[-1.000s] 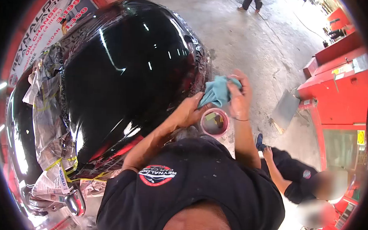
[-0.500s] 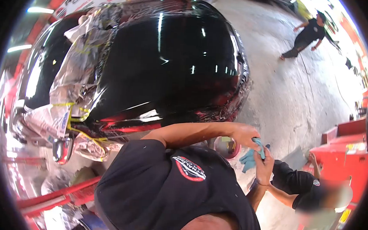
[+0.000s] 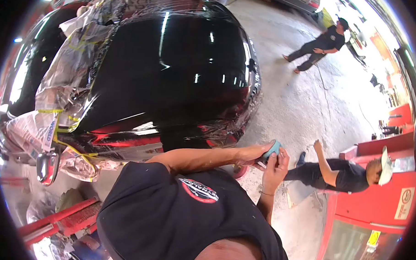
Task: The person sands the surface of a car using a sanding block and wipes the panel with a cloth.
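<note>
My left hand is closed around a bunched teal cloth, held in front of my chest. From the other side, the fingers of my right hand press on the same cloth. Both hands are close together, and the cloth's far folds hide behind the fingers. Beyond my left forearm lies the glossy black car hood, with neither hand touching it. Paper and plastic masking with yellow tape covers the area beside the hood.
A person in a dark shirt stands close on my right, by a red cabinet. Farther off, another person stands on the concrete floor. A side mirror juts out at left, near a red metal frame.
The cloth hung loose between my hands and is now bunched up small. My view has shifted right. The nearby person has raised an arm, and the farther person has turned.
</note>
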### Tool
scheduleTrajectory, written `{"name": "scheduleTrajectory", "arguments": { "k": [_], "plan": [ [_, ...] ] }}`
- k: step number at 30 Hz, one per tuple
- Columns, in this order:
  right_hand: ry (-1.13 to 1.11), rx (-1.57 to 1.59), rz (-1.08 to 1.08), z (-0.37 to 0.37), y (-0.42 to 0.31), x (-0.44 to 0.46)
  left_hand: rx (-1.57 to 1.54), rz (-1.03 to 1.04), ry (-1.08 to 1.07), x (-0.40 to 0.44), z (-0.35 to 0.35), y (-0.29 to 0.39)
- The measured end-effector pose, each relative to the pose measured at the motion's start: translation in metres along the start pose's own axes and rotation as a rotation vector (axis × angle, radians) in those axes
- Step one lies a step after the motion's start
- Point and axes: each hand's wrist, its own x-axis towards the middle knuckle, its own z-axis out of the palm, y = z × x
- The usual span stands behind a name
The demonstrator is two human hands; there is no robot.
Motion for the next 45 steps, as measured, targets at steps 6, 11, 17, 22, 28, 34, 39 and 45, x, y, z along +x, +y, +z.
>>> {"name": "scheduleTrajectory", "arguments": {
  "k": [6, 11, 17, 22, 28, 34, 39, 45],
  "plan": [
    [-0.104, -0.657, -0.325, -0.033, -0.02, 0.001, 0.116, -0.206, -0.084, 0.01, -0.002, 0.003],
    [-0.311, 0.183, -0.003, -0.082, -0.056, -0.011, 0.039, -0.282, -0.207, -0.003, 0.024, 0.05],
    [-0.066, -1.148, -0.905, -0.108, -0.079, -0.006, 0.282, -0.454, -0.128, 0.006, 0.074, 0.071],
    [-0.138, -0.93, -1.077, -0.118, -0.078, -0.028, 0.343, -0.712, -0.582, 0.006, 0.092, 0.063],
    [-0.003, -1.059, -1.421, -0.104, -0.089, -0.018, 0.518, -0.715, -0.806, 0.01, 0.104, 0.053],
    [-0.062, -1.411, -1.114, -0.137, -0.094, 0.023, 0.977, -0.585, -0.546, 0.058, 0.135, 0.06],
    [-0.02, -1.482, -0.913, -0.139, -0.053, 0.039, 1.328, -0.503, -0.22, 0.116, 0.106, 0.03],
    [-0.019, -1.539, -0.287, -0.139, -0.013, 0.058, 1.895, 0.105, -0.086, 0.16, 0.095, 0.018]
  ]
}}
